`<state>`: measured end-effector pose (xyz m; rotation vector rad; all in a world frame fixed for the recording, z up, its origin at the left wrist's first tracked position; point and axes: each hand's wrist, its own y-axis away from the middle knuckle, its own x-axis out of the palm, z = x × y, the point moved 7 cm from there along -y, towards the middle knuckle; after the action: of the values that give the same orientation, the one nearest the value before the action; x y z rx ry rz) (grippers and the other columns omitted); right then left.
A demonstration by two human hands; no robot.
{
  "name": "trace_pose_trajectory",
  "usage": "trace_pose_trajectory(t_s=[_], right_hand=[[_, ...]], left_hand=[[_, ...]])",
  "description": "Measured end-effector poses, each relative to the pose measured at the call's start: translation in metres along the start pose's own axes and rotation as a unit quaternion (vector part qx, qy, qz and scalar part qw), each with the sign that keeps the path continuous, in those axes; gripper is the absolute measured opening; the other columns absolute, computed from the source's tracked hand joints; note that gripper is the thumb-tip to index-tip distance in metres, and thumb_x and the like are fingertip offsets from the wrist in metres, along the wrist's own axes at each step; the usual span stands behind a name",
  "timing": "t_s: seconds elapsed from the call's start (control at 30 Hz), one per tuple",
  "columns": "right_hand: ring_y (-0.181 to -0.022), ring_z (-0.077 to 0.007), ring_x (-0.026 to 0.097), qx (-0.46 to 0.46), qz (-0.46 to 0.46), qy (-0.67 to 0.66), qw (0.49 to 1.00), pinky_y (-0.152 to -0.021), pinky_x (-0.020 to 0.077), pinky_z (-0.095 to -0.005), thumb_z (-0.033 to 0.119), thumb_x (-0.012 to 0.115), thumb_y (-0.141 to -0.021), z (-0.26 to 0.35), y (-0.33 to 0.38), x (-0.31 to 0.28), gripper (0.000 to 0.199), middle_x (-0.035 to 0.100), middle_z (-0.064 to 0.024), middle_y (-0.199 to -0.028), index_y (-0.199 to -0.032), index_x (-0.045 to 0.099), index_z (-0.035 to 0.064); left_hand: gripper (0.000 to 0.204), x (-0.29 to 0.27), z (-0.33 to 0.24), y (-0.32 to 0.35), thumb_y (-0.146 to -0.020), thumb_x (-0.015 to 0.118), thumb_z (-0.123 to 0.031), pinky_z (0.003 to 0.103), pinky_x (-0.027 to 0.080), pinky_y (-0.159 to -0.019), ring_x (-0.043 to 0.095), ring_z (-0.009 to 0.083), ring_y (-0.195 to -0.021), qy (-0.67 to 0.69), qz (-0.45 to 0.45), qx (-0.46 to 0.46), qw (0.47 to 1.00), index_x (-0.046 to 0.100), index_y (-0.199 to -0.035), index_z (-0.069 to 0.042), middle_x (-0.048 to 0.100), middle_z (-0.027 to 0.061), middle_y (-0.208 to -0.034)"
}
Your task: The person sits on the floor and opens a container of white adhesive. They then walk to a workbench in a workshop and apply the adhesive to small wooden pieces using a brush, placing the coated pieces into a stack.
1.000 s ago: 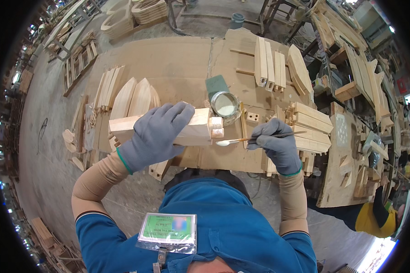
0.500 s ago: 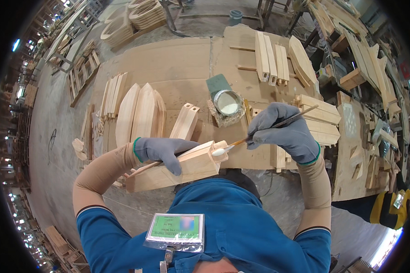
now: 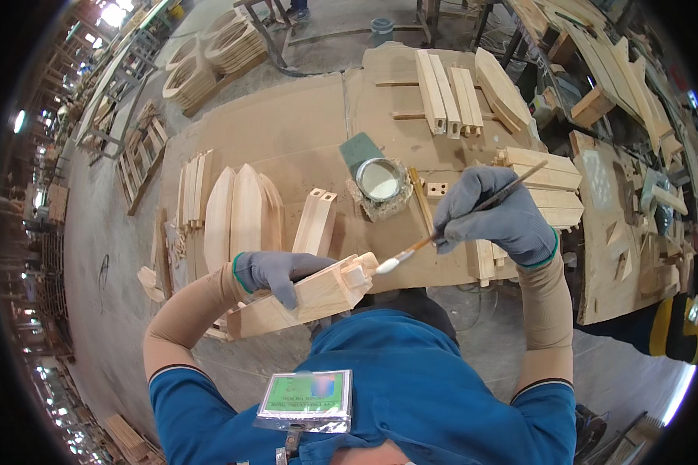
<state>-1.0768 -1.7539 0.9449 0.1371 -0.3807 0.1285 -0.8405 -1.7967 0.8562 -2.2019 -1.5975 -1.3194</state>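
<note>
My left hand (image 3: pixel 275 275), in a grey glove, is closed on a pale wooden piece (image 3: pixel 302 304) that lies slanted before my body. That piece has tenons (image 3: pixel 362 268) at its right end. In my gloved right hand (image 3: pixel 498 213) is a thin brush (image 3: pixel 419 244), pinched near the middle of its handle. White glue coats the brush tip, which sits just beside the tenons; whether it touches them I cannot tell. Beyond my hands stands an open can of white glue (image 3: pixel 381 180) on a crusted block, with a green flat piece (image 3: pixel 361 152) behind it.
A cardboard-covered surface (image 3: pixel 287 116) carries two upright pieces with mortise holes (image 3: pixel 316 221), curved boards (image 3: pixel 244 209) at left and bars (image 3: pixel 442 93) at far right. More boards (image 3: pixel 547 182) lie beyond my right hand. A worktable (image 3: pixel 605 256) with offcuts stands at right.
The brush tip has shifted from on the tenon to just off its end. My left hand and the wooden piece have dropped slightly toward my body. The whole view has shifted slightly.
</note>
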Motion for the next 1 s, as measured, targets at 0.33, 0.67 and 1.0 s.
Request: trace_pose_trajectory(t_s=[0.33,0.67,1.0], right_hand=[[-0.076,-0.0148,0.066,-0.053,0.024,0.085,0.995,-0.071,0.0526,-0.0259,-0.003,0.075,-0.070,-0.002,-0.010,0.008,0.015,0.068,-0.0110,-0.082,-0.073,0.061,0.0007],[-0.080,-0.0168,0.066,-0.217,-0.186,-0.062,0.956,-0.073,0.0540,-0.0272,-0.009,0.065,-0.079,-0.011,0.042,0.015,0.016,0.066,-0.0157,-0.090,-0.078,0.053,0.0016],[-0.082,-0.0160,0.067,-0.406,-0.246,0.157,0.866,-0.067,0.0552,-0.0269,-0.004,0.073,-0.077,-0.020,0.038,0.048,0.022,0.067,-0.0155,-0.098,-0.087,0.055,0.0044]], left_hand=[[0.092,-0.004,0.006,-0.006,-0.065,0.075,-0.010,0.058,0.047,-0.092,0.054,0.0437,-0.114,0.071,0.085,0.025,0.994,0.024,-0.139,0.007,0.047,0.0327,-0.126],[0.071,-0.002,-0.049,-0.006,-0.073,0.073,-0.028,0.056,0.049,-0.086,0.059,0.0449,-0.103,0.031,0.010,0.224,0.974,0.045,-0.130,0.003,0.055,0.0298,-0.118],[0.101,-0.037,-0.069,-0.005,-0.056,0.082,-0.016,0.052,0.046,-0.095,0.053,0.0434,-0.116,-0.059,-0.084,0.301,0.948,0.030,-0.140,0.005,0.047,0.0308,-0.130]])
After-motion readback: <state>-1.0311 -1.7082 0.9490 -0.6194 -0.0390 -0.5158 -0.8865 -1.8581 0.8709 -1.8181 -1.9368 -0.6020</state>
